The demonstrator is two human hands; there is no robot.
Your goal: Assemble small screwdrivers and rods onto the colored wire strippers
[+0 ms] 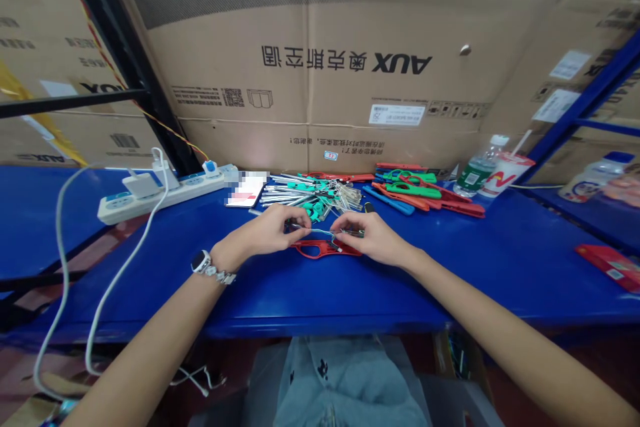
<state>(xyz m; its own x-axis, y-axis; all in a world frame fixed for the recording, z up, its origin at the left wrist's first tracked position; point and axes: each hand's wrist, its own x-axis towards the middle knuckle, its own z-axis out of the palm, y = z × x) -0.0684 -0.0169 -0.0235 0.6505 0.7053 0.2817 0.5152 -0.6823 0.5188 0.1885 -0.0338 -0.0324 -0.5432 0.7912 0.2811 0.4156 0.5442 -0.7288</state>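
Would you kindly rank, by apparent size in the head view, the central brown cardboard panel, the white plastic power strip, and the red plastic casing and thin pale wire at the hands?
1. Central brown cardboard panel
2. White plastic power strip
3. Red plastic casing, partly hidden
4. Thin pale wire

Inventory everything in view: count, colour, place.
wire: one, pale, centre
casing: one, red, centre
metal parts: many, silver and green, centre
piled casings: several, mixed colours, right
power strip: one, white, left
cables: several, white, left
flat item: one, white, mid-left
bottles: two, clear, right
cup: one, red-white, right
packet: one, red, right
table: one, blue, centre
cardboard: several, brown, behind
watch: one, silver, left
left hand: one, bare, centre
right hand: one, bare, centre
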